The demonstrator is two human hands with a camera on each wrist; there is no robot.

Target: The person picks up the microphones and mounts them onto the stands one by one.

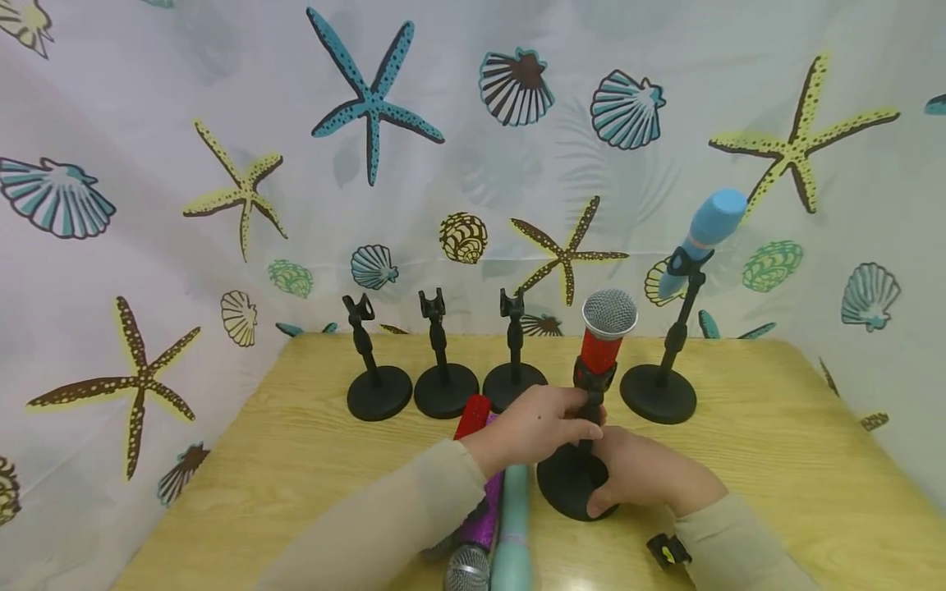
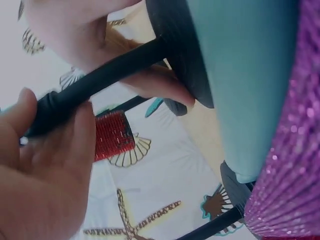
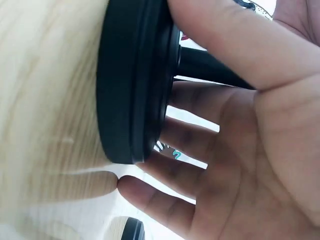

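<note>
Gripping one black mic stand (image 1: 563,484) with both hands, pretty snug up top. With the left hand (image 1: 543,423), pinching the pole (image 2: 105,72) just under the clip (image 1: 595,377), thumb to one side and fingers to the other, only about as far open as the pole is thick. With the right hand (image 1: 646,472), holding the round base (image 3: 132,90) down low in a much wider grip, with the thumb over the rim and the fingers spread along it. Can't tell how hard either squeeze is.

Seeing a red mic (image 1: 601,353) in that stand's clip, right above the left fingers, silver mesh end up. Also spotting a purple mic (image 1: 484,524) and a teal mic (image 1: 515,497) lying below the left wrist, near the base, plus a red handle (image 1: 473,416) poking out past that wrist. Beyond the left hand, seeing three bare stands (image 1: 447,391) lined up on the wooden table (image 1: 310,435). Beyond the right hand, seeing another stand (image 1: 658,396) with a blue mic (image 1: 713,222) tilted in it.
</note>
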